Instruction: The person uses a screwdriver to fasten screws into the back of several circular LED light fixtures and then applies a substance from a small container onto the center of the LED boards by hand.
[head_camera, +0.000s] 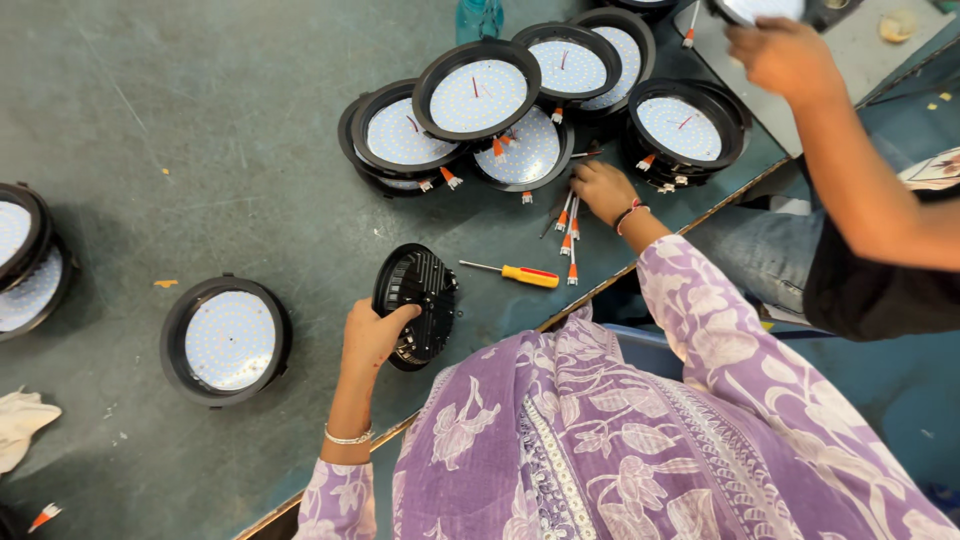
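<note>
Black lamp housing (418, 300) tilted in left hand (372, 335); right hand (603, 190) outstretched.

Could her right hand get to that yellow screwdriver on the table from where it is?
Probably yes. The right hand rests on the table by the orange-tipped wires; the yellow screwdriver lies nearby, uncovered, with bare surface between.

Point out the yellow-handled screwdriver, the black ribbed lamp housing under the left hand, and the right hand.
screwdriver (528, 275), head view, on its yellow handle.
black ribbed lamp housing (428, 290), head view, on its finned back.
right hand (603, 190), head view, on the back of the hand.
</note>
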